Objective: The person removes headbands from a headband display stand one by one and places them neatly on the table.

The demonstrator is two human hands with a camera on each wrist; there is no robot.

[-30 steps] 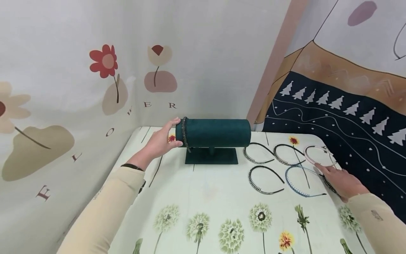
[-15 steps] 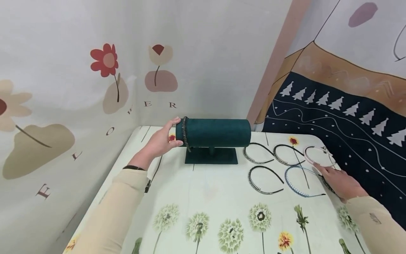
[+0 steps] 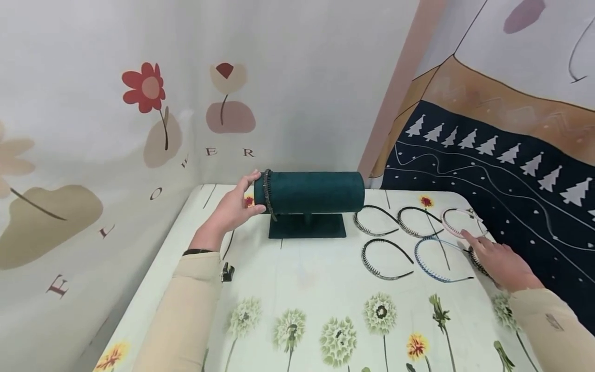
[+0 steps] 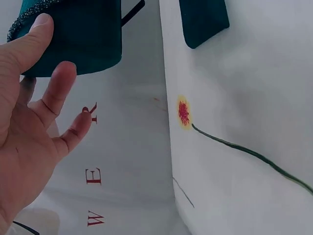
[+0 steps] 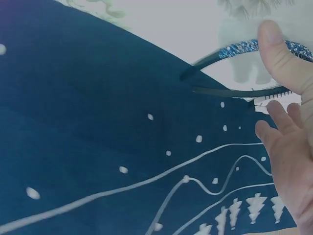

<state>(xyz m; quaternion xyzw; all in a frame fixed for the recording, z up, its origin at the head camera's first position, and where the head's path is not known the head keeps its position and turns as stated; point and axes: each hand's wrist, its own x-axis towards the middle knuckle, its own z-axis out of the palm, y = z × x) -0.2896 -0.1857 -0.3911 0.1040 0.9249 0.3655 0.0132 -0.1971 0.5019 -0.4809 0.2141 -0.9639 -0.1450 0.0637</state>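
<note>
A dark green velvet roll stand (image 3: 316,192) stands at the back of the table. One dark beaded headband (image 3: 267,192) is round its left end. My left hand (image 3: 231,206) grips that end, thumb in front and index finger over the top. My right hand (image 3: 504,263) is at the right table edge, over a dark headband (image 3: 476,261) it partly hides. The right wrist view shows this headband's glittery band (image 5: 239,49) behind the thumb, the fingers loosely extended. Just beyond the fingertips lies a pale pink headband (image 3: 443,221).
A blue headband (image 3: 420,263) and several dark headbands, such as the nearest one (image 3: 369,266), lie right of the stand. A small black object (image 3: 228,272) shows beside the left sleeve. Printed cloth walls (image 3: 297,93) enclose the table (image 3: 302,289) behind and at the sides.
Both hands keep nearly the same places. The head view has shifted slightly, and more of the small black object shows by the left sleeve.
</note>
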